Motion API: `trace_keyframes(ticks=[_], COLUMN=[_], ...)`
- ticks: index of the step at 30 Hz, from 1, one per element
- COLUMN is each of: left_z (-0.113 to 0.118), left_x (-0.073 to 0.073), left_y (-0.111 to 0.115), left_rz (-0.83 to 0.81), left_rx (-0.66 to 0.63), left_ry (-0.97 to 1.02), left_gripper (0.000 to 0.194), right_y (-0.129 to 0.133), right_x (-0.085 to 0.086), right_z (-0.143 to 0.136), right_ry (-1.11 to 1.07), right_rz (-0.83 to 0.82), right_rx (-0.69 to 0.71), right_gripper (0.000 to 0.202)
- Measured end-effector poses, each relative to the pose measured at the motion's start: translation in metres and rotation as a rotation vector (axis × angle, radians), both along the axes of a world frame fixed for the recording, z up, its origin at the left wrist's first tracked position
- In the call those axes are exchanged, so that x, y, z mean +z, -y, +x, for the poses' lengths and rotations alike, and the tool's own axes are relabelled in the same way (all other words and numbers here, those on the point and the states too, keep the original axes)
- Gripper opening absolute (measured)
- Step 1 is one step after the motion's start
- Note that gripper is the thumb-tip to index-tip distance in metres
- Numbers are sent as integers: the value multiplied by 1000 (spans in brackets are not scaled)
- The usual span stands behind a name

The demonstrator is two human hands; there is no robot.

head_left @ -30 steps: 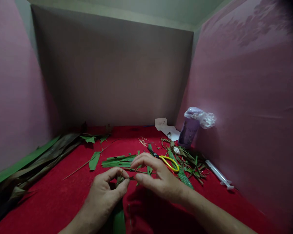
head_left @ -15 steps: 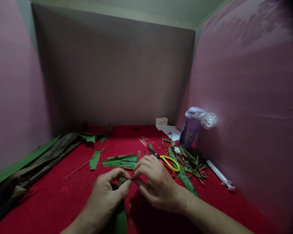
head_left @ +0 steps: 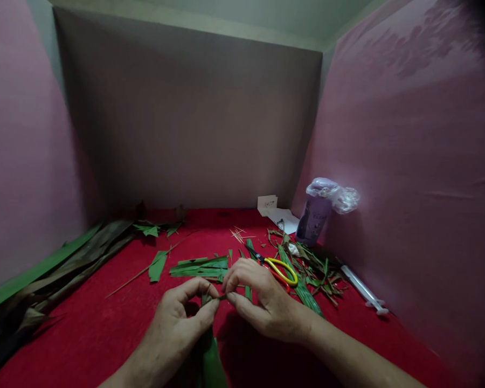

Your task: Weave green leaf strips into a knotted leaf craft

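Observation:
Low in the middle of the view, my left hand [head_left: 181, 318] is closed, its thumb and forefinger pinching a thin brownish leaf strip [head_left: 222, 297]. The strip's other end sits between the thumb and fingers of my right hand [head_left: 258, 299]. Part of the strip is hidden inside the left hand. Beneath the left hand a broad green leaf piece [head_left: 213, 364] hangs toward the bottom edge. Just beyond the hands lie cut green leaf strips [head_left: 200, 268]. Scissors [head_left: 281, 268] with yellow and red handles rest behind the right hand, which partly covers them.
On the red cloth [head_left: 92, 334], a heap of leaf scraps [head_left: 319, 275] and a syringe [head_left: 364, 289] lie to the right. Behind stand a purple tumbler [head_left: 313, 218], white papers [head_left: 285, 220] and toothpicks [head_left: 238, 234]. Long dried leaves [head_left: 73, 269] line the left wall.
My right hand has shifted slightly right, away from the left, showing more of the strip between them. The green leaf piece beneath has swung a little to the right.

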State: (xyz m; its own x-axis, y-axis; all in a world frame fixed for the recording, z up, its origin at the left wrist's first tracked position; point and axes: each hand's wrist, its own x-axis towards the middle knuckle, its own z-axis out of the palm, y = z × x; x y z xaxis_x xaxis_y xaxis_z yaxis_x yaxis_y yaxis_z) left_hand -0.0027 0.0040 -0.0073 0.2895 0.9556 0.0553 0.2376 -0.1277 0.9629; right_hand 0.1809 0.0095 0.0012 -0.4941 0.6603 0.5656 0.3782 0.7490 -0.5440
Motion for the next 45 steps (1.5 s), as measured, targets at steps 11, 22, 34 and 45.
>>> trace_keyframes(ticks=[11,22,34,45], left_z=[4,0,1,2], left_x=[14,4,4,7], left_y=[3,2,5,6], left_rz=[26,124,91,193], left_rx=[80,37,18,38], left_ry=[-29,-58,-42,-79], left_gripper=[14,8,9,5], right_y=[-6,4,1,2], right_x=[1,4,1,2], right_z=[5,-3,-3,-2], right_ry=[-56,-34,-29,-48], right_rz=[-40,-47,34,10], right_rx=[45,24,17,30], right_gripper=[12,10,12,10])
